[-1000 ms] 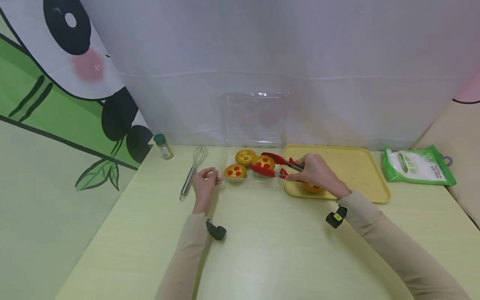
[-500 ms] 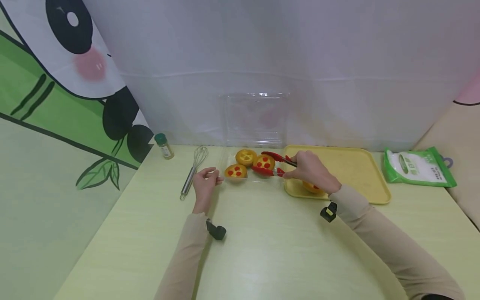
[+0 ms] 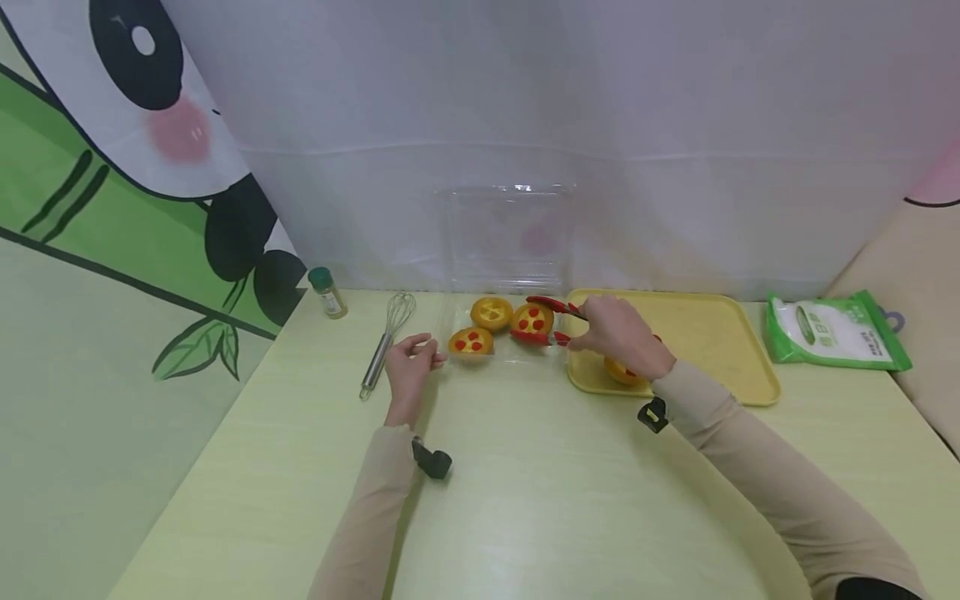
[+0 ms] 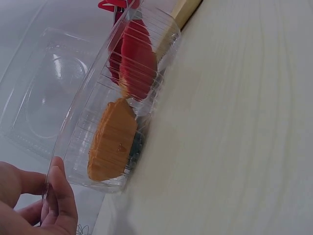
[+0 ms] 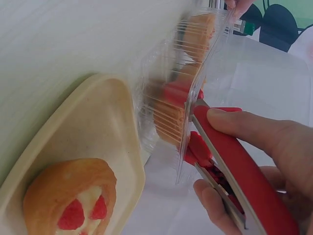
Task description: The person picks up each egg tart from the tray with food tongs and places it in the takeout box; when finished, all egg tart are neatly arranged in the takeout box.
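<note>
My left hand [image 3: 411, 375] pinches the near-left rim of a hinged clear plastic box [image 4: 78, 112], whose lid [image 3: 510, 237] stands raised at the back. In the box lie a yellow-topped tart [image 3: 492, 314], a red-dotted tart [image 3: 470, 341] and another red-dotted tart [image 3: 532, 318] on the right. My right hand [image 3: 622, 333] holds red-tipped tongs [image 5: 234, 161], their tips reaching over the box's right side, one on each side of that right-hand tart. In the right wrist view, thumb and fingers lie on opposite arms of the tongs.
A yellow tray [image 3: 705, 333] stands right of the box, bearing a tart [image 5: 49, 196] partly under my right wrist. A green-and-white packet [image 3: 836, 332] lies farther right. To the left are a whisk [image 3: 386, 342] and a green-capped jar [image 3: 327, 293]. A curtain hangs behind.
My right hand has moved slightly left, while the tongs' tips and the tart between them have shifted a little right and back. The left hand stays at the rim.
</note>
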`<state>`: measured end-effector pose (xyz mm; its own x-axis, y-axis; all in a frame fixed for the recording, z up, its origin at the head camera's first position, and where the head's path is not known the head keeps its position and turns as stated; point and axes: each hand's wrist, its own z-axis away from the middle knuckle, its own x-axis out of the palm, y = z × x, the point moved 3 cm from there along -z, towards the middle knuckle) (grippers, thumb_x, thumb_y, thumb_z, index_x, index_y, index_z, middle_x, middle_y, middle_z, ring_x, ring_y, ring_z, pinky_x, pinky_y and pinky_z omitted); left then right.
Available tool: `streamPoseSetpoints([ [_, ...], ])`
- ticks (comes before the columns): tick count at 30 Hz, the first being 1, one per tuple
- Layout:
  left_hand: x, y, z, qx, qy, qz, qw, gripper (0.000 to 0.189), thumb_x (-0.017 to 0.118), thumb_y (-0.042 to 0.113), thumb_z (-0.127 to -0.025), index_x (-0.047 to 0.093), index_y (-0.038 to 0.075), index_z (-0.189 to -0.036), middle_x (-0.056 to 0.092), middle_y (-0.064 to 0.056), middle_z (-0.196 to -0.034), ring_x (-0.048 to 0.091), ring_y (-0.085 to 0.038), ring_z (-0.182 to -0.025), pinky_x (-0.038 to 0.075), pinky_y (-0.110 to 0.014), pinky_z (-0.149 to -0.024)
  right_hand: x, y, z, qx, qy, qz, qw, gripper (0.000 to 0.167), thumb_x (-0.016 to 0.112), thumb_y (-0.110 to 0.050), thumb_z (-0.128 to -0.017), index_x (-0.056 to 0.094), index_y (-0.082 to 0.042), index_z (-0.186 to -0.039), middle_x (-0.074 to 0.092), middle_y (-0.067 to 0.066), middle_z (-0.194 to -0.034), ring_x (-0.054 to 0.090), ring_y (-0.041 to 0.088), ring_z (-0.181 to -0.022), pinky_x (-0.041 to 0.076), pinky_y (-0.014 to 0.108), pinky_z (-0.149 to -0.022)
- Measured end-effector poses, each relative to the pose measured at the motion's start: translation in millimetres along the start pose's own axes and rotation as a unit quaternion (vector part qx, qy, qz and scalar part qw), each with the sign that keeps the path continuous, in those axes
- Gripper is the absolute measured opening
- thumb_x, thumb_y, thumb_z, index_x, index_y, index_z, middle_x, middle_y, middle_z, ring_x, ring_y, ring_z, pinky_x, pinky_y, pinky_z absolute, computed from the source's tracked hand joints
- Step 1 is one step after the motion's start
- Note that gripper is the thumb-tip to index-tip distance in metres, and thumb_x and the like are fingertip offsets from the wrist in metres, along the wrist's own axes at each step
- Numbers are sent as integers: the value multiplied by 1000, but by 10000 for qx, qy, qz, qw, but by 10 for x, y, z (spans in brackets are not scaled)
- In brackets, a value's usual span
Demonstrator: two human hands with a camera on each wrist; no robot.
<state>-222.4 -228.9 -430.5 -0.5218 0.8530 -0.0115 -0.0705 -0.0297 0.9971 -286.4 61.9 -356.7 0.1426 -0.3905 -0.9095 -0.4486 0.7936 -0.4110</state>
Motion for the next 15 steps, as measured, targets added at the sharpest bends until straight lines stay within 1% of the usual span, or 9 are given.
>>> streamPoseSetpoints([
  [3, -5, -6, -2, -26, 14, 6, 10000, 29, 59, -1, -93, 59, -14, -119, 60, -17, -88, 62, -2, -54, 57, -12, -55, 7, -13, -19, -43, 50, 223, 9997, 38, 85, -23, -74, 52, -5, -69, 34, 0, -62, 36, 17, -56, 25, 25, -48],
  [6, -4, -12, -5, -53, -9, 27, 10000, 29, 59, -1, -93, 58, -15, -119, 58, -11, -84, 63, -2, -54, 57, -12, -55, 22, -30, -24, -93, 78, 410, 9991, 35, 85, -24, -75, 55, -5, -74, 37, 0, -62, 38, 18, -57, 28, 25, -47],
  [9, 0, -15, -5, -52, -21, 35, 10000, 29, 59, -2, -93, 58, -15, -120, 56, -7, -81, 63, -3, -54, 57, -13, -54, 24, -55, -17, -178, 120, 563, 9982, 35, 85, -25, -75, 59, -2, -80, 37, 1, -61, 37, 18, -56, 28, 25, -47],
  [12, 4, -16, -8, -27, 3, -6, 10000, 29, 60, -1, -93, 59, -14, -119, 56, -6, -80, 63, -3, -54, 57, -13, -54, 13, -70, -13, -195, 176, 683, 9973, 36, 85, -25, -75, 60, -1, -85, 38, 2, -62, 36, 18, -56, 28, 24, -47],
  [15, 6, -15, -14, -4, 22, -33, 10000, 30, 60, -1, -92, 59, -14, -119, 57, -6, -81, 63, -3, -54, 58, -14, -55, -1, -77, -17, -180, 265, 829, 9960, 38, 86, -26, -75, 60, 0, -87, 41, 3, -64, 39, 19, -58, 30, 25, -48],
])
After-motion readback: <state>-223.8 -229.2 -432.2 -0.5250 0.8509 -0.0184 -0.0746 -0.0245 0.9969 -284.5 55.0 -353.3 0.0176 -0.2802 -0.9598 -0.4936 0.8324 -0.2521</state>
